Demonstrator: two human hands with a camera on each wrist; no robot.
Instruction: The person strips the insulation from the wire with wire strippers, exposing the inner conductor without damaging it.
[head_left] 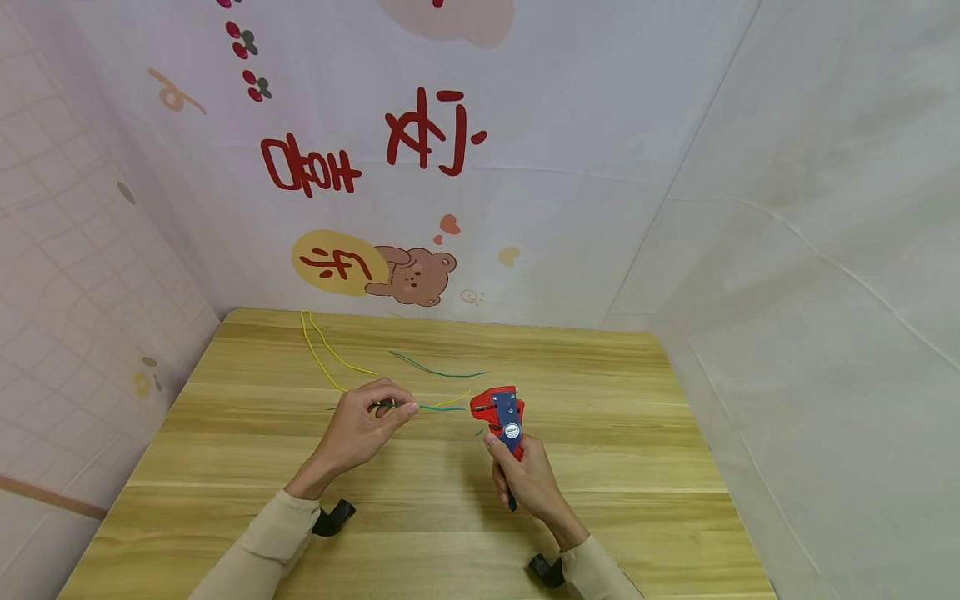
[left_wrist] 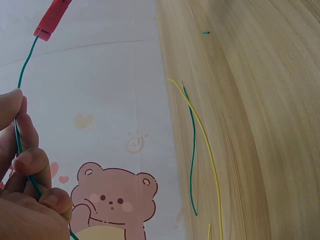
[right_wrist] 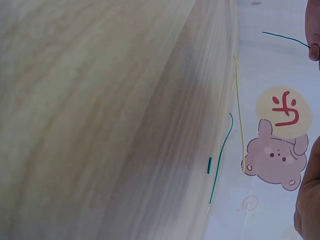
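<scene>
My left hand pinches a thin green wire between thumb and fingers, and its tail runs back across the palm in the left wrist view. The wire's far end reaches the red mouth of a wire stripper. My right hand grips this red and blue tool by its handles, thumb on the near side, with the nose pointing left. In the left wrist view, the green wire meets the red nose. The tool is out of sight in the right wrist view, where part of the right hand shows.
A second green wire, with a bare tip in the left wrist view, lies on the wooden table. A looped yellow wire lies at the back left. A short green piece sits near the tool. Printed cloth walls surround the table.
</scene>
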